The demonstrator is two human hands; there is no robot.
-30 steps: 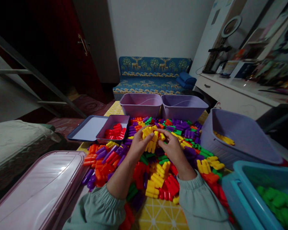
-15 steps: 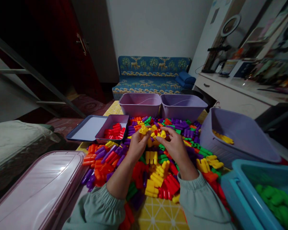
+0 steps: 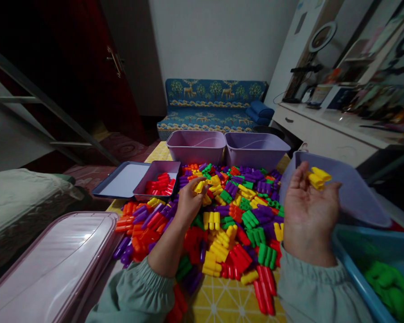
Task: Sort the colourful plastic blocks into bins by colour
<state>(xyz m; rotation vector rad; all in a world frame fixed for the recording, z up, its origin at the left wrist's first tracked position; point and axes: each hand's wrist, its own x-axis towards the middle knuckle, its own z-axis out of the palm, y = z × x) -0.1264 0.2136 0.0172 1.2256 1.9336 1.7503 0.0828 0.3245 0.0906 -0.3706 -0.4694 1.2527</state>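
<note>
A heap of plastic blocks (image 3: 235, 215) in red, yellow, green, purple and orange covers the yellow cloth. My left hand (image 3: 187, 202) rests over the heap's middle, its fingers closed on a yellow block (image 3: 199, 185). My right hand (image 3: 309, 211) is raised palm up at the rim of the tilted purple basket (image 3: 353, 197) on the right. Its fingers are spread, and yellow blocks (image 3: 318, 177) sit at the fingertips, right at the basket's opening.
Two purple bins (image 3: 229, 147) stand at the far edge of the heap. A small tray of red blocks (image 3: 160, 181) and a flat lid (image 3: 123, 179) lie left. A blue bin with green blocks (image 3: 384, 273) is at right, a clear lidded box (image 3: 50, 264) at left.
My right hand left the heap's middle and swung right to the tilted basket with yellow blocks. My left hand stayed over the heap, still on a yellow block.
</note>
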